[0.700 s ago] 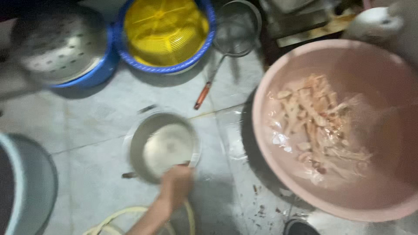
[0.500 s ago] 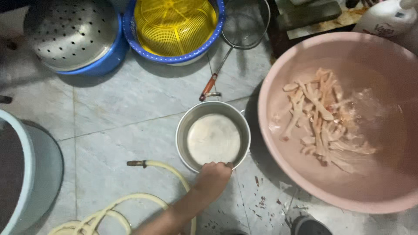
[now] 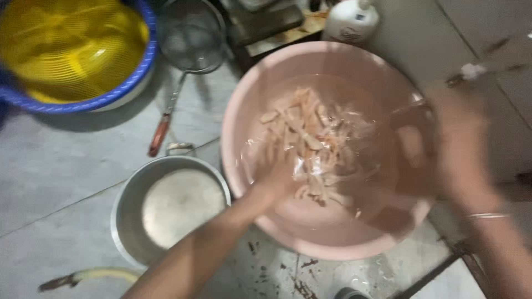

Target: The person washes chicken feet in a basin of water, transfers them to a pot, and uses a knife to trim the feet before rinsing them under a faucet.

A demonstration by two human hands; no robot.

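A big pink basin stands on the tiled floor, holding water and several pale pink strips of food. My left hand reaches in over the near rim and is down among the strips; its fingers are hidden by blur and water. My right hand is blurred at the basin's right rim, with the thumb inside the rim and the fingers outside. A thin bracelet sits on that wrist.
A metal pot of whitish liquid stands left of the basin, under my left forearm. A yellow colander in a blue tub, a wire strainer, a white bottle and a yellowish hose end lie around.
My left hand has left the metal pot's rim and gone right, into the pink basin. My right hand has come into view at the basin's right rim. The view has shifted right.
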